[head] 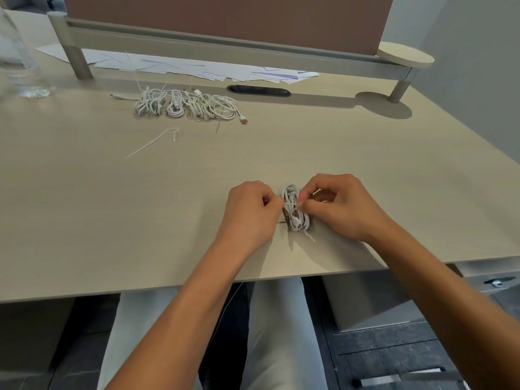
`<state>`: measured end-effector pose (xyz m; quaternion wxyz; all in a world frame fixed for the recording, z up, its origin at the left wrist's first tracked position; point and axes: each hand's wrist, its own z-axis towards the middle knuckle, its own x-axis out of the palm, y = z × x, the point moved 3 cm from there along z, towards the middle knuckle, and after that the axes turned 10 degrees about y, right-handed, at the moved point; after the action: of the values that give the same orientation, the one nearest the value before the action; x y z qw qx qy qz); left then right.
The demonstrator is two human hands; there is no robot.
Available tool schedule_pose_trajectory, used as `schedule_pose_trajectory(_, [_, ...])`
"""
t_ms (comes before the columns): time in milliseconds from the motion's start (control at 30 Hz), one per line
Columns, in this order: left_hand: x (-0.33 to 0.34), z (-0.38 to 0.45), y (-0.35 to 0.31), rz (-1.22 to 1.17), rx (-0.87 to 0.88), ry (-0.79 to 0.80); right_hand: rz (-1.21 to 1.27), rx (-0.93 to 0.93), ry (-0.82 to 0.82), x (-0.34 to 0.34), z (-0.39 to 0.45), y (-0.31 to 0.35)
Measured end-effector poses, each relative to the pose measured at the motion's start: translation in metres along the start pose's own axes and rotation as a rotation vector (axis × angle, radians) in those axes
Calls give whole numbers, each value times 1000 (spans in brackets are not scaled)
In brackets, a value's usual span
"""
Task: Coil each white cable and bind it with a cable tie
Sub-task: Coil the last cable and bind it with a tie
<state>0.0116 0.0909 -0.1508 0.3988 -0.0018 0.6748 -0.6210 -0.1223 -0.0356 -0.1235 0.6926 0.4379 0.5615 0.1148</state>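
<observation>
A coiled white cable point(297, 218) lies on the desk near its front edge, between my hands. A thin white cable tie point(291, 204) crosses the middle of the coil. My left hand point(250, 212) pinches the tie at the coil's left side. My right hand point(337, 206) pinches the tie's other end at the coil's right side. Further back, several coiled white cables point(187, 104) lie in a row, ties sticking up from some. One loose cable tie point(153, 142) lies on the desk in front of that row.
The light wooden desk point(84, 206) carries a clear plastic bottle point(19, 57) at the far left. Scattered papers point(197, 67) lie under a raised shelf point(225, 43) at the back. A dark cable slot point(259, 92) sits behind the coils.
</observation>
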Motion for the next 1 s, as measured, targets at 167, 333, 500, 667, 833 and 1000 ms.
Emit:
schedule_pose_trajectory(167, [-8,-3,4,193,9,50,-7,21,42,-4,-1,-3])
schedule_pose_trajectory(333, [-13,6,-15,509,-8,175,-71,5,71,-8,2,5])
schedule_pose_trajectory(500, [-6,20,-25,292,-71,344,-39,37,117,-13,9,10])
schedule_pose_trajectory(667, [4,18,-24,188,-110,331,-70,46,199,-15,12,13])
schedule_pose_trajectory(833, [5,11,-23,162,-124,232,-189,29,174,-12,16,15])
schedule_pose_trajectory(1000, [2,0,-18,169,-130,150,-194,27,165,-6,16,11])
